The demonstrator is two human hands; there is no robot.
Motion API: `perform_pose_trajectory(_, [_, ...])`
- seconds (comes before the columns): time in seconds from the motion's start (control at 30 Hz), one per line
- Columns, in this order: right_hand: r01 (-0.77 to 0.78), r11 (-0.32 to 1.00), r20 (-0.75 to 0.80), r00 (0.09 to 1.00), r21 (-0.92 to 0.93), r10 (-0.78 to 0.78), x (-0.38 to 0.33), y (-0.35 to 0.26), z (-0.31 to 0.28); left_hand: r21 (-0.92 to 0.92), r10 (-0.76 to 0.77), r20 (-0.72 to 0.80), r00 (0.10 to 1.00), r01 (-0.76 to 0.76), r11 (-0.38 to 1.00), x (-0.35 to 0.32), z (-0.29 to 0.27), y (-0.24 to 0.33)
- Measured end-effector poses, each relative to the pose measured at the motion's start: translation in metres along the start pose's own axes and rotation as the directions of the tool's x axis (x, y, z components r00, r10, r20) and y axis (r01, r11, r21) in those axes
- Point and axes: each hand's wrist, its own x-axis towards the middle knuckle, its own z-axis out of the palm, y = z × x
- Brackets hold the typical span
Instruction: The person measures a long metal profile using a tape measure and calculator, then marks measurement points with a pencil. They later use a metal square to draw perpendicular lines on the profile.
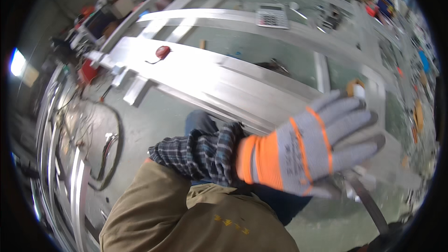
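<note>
**Gloved hand flat on aluminium frame, nothing fastened yet that I can see**

One hand visible: grey knit glove with orange cuff and stripes [317, 147], reaching across from lower left, plaid cuff and tan jacket sleeve [186, 214] behind it. Which hand it is, hard to say from this angle; reads as the left crossing over. Fingers spread wide, palm down, pressing on or just over the long aluminium profile [219, 81] near its right end. Not gripping anything. Other hand not in view.

Small tan-and-white block [356, 88] sits just past the fingertips, touching or nearly so; can't tell.

Progress, as a judgement: profiles laid out on the green floor [154, 126], hand looks to be steadying or positioning the piece. No tool in hand, no joint visible under the glove.

Around: red tape measure [162, 52] on the profile up left, well apart from the hand. Calculator [272, 17] on the far rail. Loose cables [109, 149] on the floor at left.
</note>
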Motion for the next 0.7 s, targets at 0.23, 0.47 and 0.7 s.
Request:
perform_pose_trajectory(0.23, [-0.686,0.287,0.634,0.728,0.669,0.262,0.016,-0.046,-0.017,-0.283,-0.131,0.526,0.840,0.318,0.905,-0.015,0.103,0.069])
perform_pose_trajectory(0.47, [-0.609,-0.501,0.765,0.615,0.615,0.193,-0.010,-0.064,-0.012,-0.594,-0.104,0.439,0.892,0.375,0.712,-0.032,0.162,0.072])
perform_pose_trajectory(0.7, [-0.484,-0.364,0.595,0.737,0.796,0.321,-0.042,-0.102,0.026,-0.764,-0.098,0.463,0.881,0.452,0.459,-0.041,0.215,0.069])
